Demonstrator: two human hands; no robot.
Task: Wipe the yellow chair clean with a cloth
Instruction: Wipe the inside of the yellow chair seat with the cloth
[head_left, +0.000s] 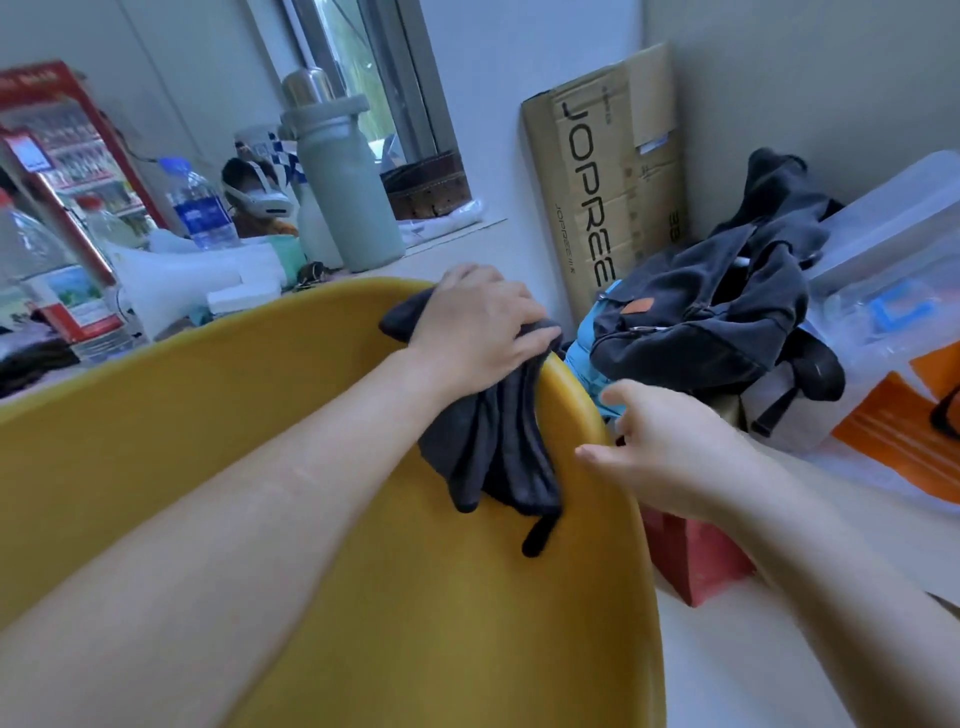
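While the left hand (475, 325) presses the dark cloth (493, 441) flat-fingered over the yellow chair's (234, 415) top rim, the right hand (670, 447) hovers open and empty just beside that rim, so wiping looks underway with most of the shell left.

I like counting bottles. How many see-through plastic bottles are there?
3: blue-capped bottle behind the white items, red-capped bottle beside it, big bottle at far left. More may be hidden.
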